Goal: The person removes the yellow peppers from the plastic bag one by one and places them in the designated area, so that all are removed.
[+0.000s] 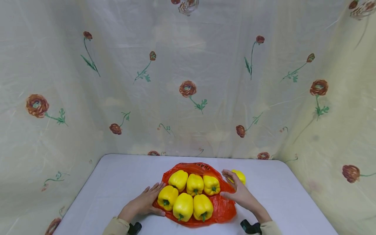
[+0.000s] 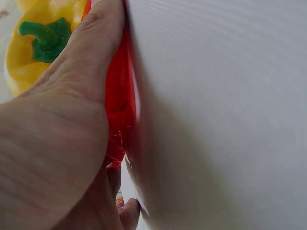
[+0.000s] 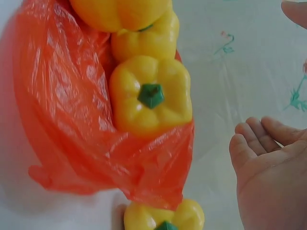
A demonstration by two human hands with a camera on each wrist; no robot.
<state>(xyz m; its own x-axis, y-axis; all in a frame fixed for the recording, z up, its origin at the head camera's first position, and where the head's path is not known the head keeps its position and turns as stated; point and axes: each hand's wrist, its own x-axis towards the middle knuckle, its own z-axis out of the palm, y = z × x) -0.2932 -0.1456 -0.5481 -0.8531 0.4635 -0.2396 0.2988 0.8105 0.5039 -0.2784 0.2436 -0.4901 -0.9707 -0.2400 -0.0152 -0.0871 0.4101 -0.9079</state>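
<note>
Several yellow bell peppers (image 1: pixel 183 205) with green stems lie in two rows on a spread red plastic bag (image 1: pixel 225 209). Against the bag's left side rests my left hand (image 1: pixel 145 201), fingers extended. In the left wrist view its thumb lies along the red plastic, close beside a pepper (image 2: pixel 21 57). My right hand (image 1: pixel 241 193) hovers by the bag's right side, thumb and fingers spread apart with nothing between them. Behind its fingers is a single yellow bell pepper (image 1: pixel 242 177), partly hidden and outside the bag. The right wrist view shows the bag's crumpled edge (image 3: pixel 163 155) below a pepper (image 3: pixel 175 91).
The bag lies on a white table (image 1: pixel 126 173) with rounded far corners. A pale curtain (image 1: pixel 217 124) printed with red flowers encloses the table at the back and both sides. A black strap device (image 1: pixel 251 227) sits at the right wrist, another (image 1: pixel 135 227) at the left.
</note>
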